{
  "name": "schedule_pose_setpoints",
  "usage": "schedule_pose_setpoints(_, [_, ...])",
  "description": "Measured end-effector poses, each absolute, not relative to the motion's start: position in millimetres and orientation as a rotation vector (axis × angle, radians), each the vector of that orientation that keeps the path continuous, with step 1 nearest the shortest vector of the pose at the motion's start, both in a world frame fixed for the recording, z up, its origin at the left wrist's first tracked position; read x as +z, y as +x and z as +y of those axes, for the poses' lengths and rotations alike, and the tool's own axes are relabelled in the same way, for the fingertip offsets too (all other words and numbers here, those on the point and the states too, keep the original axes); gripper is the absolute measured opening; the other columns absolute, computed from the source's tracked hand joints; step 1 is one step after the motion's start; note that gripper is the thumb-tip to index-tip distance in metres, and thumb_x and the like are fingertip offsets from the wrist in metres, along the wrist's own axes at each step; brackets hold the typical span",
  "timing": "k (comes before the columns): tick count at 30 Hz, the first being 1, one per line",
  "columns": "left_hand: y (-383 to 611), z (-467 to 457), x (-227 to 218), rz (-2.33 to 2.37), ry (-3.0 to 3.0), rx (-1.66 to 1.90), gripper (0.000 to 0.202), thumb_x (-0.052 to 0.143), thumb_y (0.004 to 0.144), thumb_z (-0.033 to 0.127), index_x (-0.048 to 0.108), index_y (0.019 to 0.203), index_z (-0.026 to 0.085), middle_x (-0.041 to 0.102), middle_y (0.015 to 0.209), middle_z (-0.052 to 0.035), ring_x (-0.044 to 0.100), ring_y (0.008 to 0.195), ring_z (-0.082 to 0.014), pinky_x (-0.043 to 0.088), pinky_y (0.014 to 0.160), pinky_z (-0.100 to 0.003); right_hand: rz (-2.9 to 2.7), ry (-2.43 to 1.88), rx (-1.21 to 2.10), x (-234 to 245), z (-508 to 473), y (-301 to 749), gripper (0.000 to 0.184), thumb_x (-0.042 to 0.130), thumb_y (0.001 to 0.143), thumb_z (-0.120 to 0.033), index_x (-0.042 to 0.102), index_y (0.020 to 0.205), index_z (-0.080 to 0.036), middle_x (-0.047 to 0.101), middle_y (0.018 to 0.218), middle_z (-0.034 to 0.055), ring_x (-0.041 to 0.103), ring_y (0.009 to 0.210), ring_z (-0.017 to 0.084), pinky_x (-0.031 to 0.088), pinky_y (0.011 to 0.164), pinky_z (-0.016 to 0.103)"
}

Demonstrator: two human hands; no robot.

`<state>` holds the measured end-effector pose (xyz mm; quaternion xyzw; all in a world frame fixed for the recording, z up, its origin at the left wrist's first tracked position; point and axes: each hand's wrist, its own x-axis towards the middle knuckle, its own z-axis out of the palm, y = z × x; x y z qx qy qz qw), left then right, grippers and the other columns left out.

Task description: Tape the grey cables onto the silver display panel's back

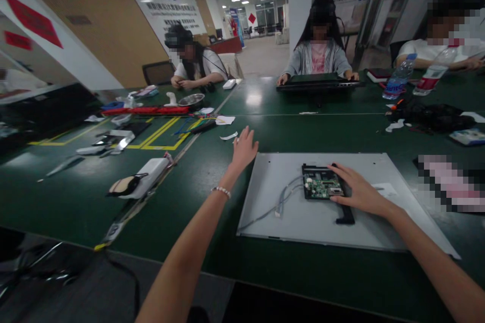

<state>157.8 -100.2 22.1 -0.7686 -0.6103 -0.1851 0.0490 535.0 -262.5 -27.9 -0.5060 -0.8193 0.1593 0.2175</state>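
Note:
A flat grey panel (364, 227), likely the back of a display, lies on the green table. On its middle sits a green circuit board (322, 187) in a black frame, with grey cables (282, 197) trailing left from it. My right hand (361, 192) spans the right side of that frame, fingers at its far edge and thumb at its near edge. A black L-shaped piece (346, 216) juts out below this hand. My left hand (245, 147), fingers stretched forward and holding nothing, hovers by the panel's far left corner.
To the left lie a white box-like item (149, 174), metal parts (119, 140) and yellow tape marks. Paper scraps (225, 120) and wires lie ahead. Two bottles (435, 68) and a black cable heap (428, 113) stand right. Across the table, a person (318, 55) handles a black screen (320, 83).

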Motion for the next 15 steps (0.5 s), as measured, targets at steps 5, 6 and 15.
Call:
schedule_pose_setpoints(5, [98, -54, 18, -2.064, -2.029, -0.231, 0.053, 0.044, 0.094, 0.035, 0.044, 0.139, 0.009, 0.031, 0.155, -0.0199, 0.022, 0.145, -0.0325, 0.023, 0.112, -0.058, -2.274, -1.389, 0.427, -31, -261, 535, 0.083, 0.059, 0.082, -0.06, 0.025, 0.152, -0.031, 0.032, 0.155, 0.0112, 0.036, 0.138, 0.033, 0.034, 0.111, 0.053])
schedule_pose_setpoints(6, [91, -50, 18, -2.094, -2.014, -0.191, 0.053, 0.043, 0.094, 0.038, 0.045, 0.139, 0.009, 0.031, 0.154, -0.0198, 0.022, 0.145, -0.0331, 0.023, 0.112, -0.059, -2.273, -1.39, 0.425, -31, -261, 534, 0.082, 0.059, 0.082, -0.06, 0.025, 0.152, -0.032, 0.031, 0.155, 0.0113, 0.036, 0.138, 0.033, 0.033, 0.111, 0.053])
schedule_pose_setpoints(15, [89, -43, 11, -2.151, -2.031, -0.034, 0.043, 0.028, 0.099, 0.034, 0.058, 0.124, 0.015, 0.059, 0.131, -0.0175, 0.055, 0.121, -0.0286, 0.034, 0.105, -0.053, -2.255, -1.389, 0.427, -30, -259, 533, 0.083, 0.06, 0.082, -0.059, 0.025, 0.152, -0.032, 0.033, 0.154, 0.012, 0.036, 0.138, 0.034, 0.034, 0.11, 0.054])
